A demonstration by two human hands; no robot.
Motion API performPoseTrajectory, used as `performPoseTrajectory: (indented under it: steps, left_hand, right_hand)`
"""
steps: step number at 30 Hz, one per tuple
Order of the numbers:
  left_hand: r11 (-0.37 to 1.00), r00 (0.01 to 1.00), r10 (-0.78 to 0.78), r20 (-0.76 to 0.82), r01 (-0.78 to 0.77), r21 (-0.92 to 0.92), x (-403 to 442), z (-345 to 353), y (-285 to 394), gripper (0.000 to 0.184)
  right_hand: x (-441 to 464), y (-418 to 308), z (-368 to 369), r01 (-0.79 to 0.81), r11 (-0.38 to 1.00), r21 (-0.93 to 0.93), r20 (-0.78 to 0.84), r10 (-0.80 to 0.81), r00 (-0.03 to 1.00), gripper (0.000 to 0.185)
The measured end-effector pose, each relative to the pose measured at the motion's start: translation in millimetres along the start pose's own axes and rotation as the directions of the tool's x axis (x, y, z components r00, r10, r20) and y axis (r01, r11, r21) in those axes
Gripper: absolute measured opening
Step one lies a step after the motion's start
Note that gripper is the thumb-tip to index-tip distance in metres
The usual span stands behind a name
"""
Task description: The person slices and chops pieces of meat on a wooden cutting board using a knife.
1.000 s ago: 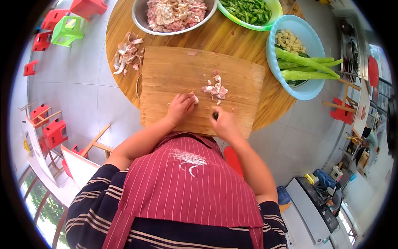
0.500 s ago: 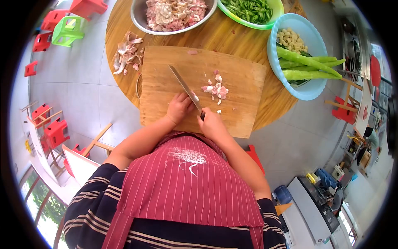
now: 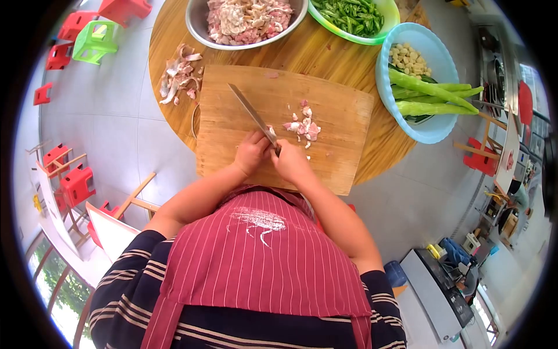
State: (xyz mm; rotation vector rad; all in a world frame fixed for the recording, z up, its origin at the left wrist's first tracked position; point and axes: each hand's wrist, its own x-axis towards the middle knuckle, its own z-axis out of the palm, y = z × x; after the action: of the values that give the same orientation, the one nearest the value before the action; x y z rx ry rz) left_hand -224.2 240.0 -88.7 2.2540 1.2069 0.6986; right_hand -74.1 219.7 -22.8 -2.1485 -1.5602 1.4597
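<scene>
A wooden cutting board (image 3: 232, 116) lies on the round table. My right hand (image 3: 289, 161) is closed on the dark handle of a knife (image 3: 247, 107), whose blade points up and to the left. Beside the blade, my left hand (image 3: 252, 153) has its fingers bent over a small piece of meat (image 3: 271, 131), partly hidden by the knife and fingers. To the right of the blade, a small pile of cut pinkish-white meat bits (image 3: 308, 127) rests on the board. One flat scrap (image 3: 271, 74) sits near the board's far edge.
Meat trimmings (image 3: 179, 74) lie left of the board on the round wooden table (image 3: 165, 32). Behind it stand a metal bowl of meat (image 3: 200, 36) and a green-rimmed bowl of sliced green peppers (image 3: 381, 39). A blue basin (image 3: 444, 61) at right holds garlic and long green peppers.
The knife came into view over the piece at my left hand, and my right hand moved left with it. In the last half second both shifted slightly further left.
</scene>
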Motion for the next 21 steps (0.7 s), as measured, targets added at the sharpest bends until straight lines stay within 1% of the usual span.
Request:
performPoseTrajectory:
  steps: [2, 3, 4, 6, 7, 9, 10, 12, 13, 14, 15, 16, 18, 21]
  left_hand:
    - [0.999, 0.999, 0.048, -0.02, -0.048, -0.01, 1.0, -3.6, 1.5, 0.023]
    - [0.996, 0.996, 0.08, -0.034, -0.081, -0.027, 1.5, -4.6, 1.9, 0.022]
    - [0.996, 0.996, 0.081, -0.04, -0.082, -0.025, 2.8, -6.3, 2.5, 0.022]
    - [0.992, 0.991, 0.099, -0.092, -0.105, -0.066, 1.0, -11.2, 5.4, 0.021]
    - [0.993, 0.992, 0.092, -0.086, -0.098, -0.067, -0.7, -11.9, 4.5, 0.021]
    - [0.985, 0.985, 0.139, -0.105, -0.148, -0.085, 3.9, -8.5, 0.9, 0.023]
    - [0.985, 0.985, 0.135, -0.11, -0.145, -0.088, 2.2, -5.2, -0.3, 0.023]
    - [0.99, 0.989, 0.125, -0.073, -0.13, -0.057, -2.7, -0.6, -5.2, 0.027]
    - [0.99, 0.99, 0.124, -0.071, -0.128, -0.057, -0.8, -4.4, -2.1, 0.027]
    - [0.991, 0.991, 0.123, -0.059, -0.125, -0.043, 0.7, -8.9, 0.8, 0.029]
    - [0.992, 0.991, 0.123, -0.048, -0.124, -0.03, 2.6, -11.8, 2.5, 0.031]
    - [0.992, 0.991, 0.123, -0.047, -0.124, -0.03, 2.2, -10.8, 1.2, 0.031]
    - [0.994, 0.995, 0.093, -0.033, -0.095, -0.046, 1.3, -9.3, -0.4, 0.032]
    - [0.995, 0.996, 0.084, -0.025, -0.085, -0.052, 1.8, -8.9, 2.9, 0.032]
  right_hand:
    - [15.9, 10.3, -7.1, 0.16, 0.982, 0.102, -0.009, -0.16, 0.987, 0.031]
    - [19.2, 9.8, -28.1, -0.001, 0.984, 0.181, 0.154, -0.027, 0.988, 0.036]
    - [12.9, 7.9, -45.2, 0.004, 0.984, 0.177, 0.151, -0.031, 0.988, 0.036]
    - [-0.5, 6.7, -64.8, -0.165, 0.968, 0.191, 0.077, 0.153, 0.985, 0.038]
    - [-6.3, 10.8, -61.6, -0.171, 0.967, 0.191, 0.086, 0.157, 0.984, 0.038]
    - [-19.1, 20.2, -54.9, 0.007, 0.989, 0.15, -0.063, 0.002, 0.998, 0.037]
    - [-27.6, 22.3, -48.2, 0.007, 0.99, 0.144, -0.063, 0.002, 0.998, 0.037]
    - [-51.6, 22.2, -27.6, 0.225, 0.974, 0.015, -0.171, -0.22, 0.961, 0.032]
    - [-62.7, 19.3, -24.8, 0.225, 0.974, 0.016, -0.169, -0.219, 0.961, 0.032]
    - [-73.7, 14.9, -23.9, 0.105, 0.994, -0.01, -0.074, -0.106, 0.992, 0.031]
    - [-82.1, 11.7, -23.9, -0.013, 0.999, -0.047, 0.017, 0.013, 1.0, 0.031]
    - [-88.9, 11.4, -24.7, -0.013, 0.999, -0.046, 0.018, 0.014, 1.0, 0.031]
    - [-97.4, 12.7, -26.9, -0.067, 0.996, -0.053, 0.051, 0.069, 0.996, 0.026]
    - [-91.4, 14.0, -21.7, -0.092, 0.994, -0.063, 0.061, 0.096, 0.993, 0.025]
